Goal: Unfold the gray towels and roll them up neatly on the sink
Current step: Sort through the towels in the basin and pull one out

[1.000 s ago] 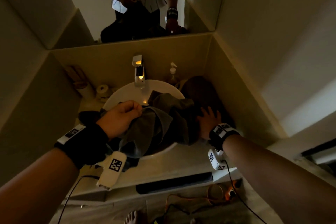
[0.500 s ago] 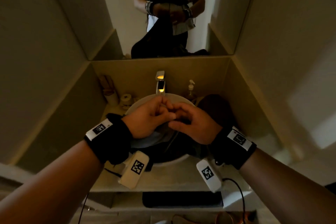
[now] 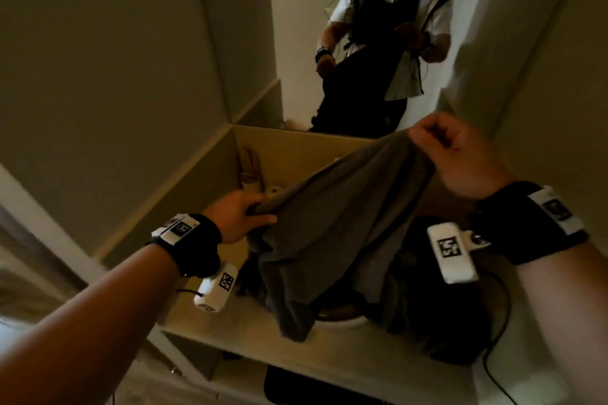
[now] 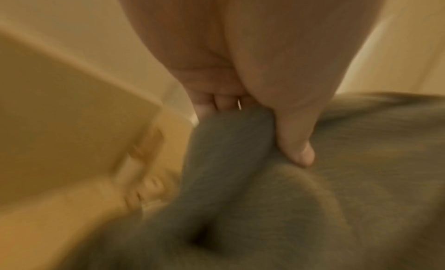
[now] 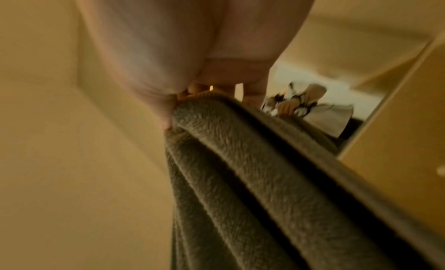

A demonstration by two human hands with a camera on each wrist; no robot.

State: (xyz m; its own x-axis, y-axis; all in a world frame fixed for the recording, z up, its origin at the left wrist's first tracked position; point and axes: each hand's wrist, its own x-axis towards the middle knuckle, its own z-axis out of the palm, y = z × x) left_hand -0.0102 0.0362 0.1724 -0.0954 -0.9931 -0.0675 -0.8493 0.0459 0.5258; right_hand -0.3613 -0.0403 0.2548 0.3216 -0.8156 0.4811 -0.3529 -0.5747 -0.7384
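A gray towel hangs stretched between both hands above the round white sink. My left hand grips one bunched end low on the left, with thumb and fingers curled round the gray towel. My right hand pinches the other end, held higher on the right; the gray towel drops from its fingers in folds. The towel's lower part drapes over the basin's front rim. More dark cloth lies heaped in and beside the basin, under my right wrist.
A mirror above the counter reflects the person holding the towel. Small toiletries stand in the back left corner of the beige counter. Walls close in on both sides. A dark mat lies on the floor below.
Both hands, together over the basin half a second ago, have drawn apart with the towel. The right hand rose up to the right, the left went left. The head view tilted up.
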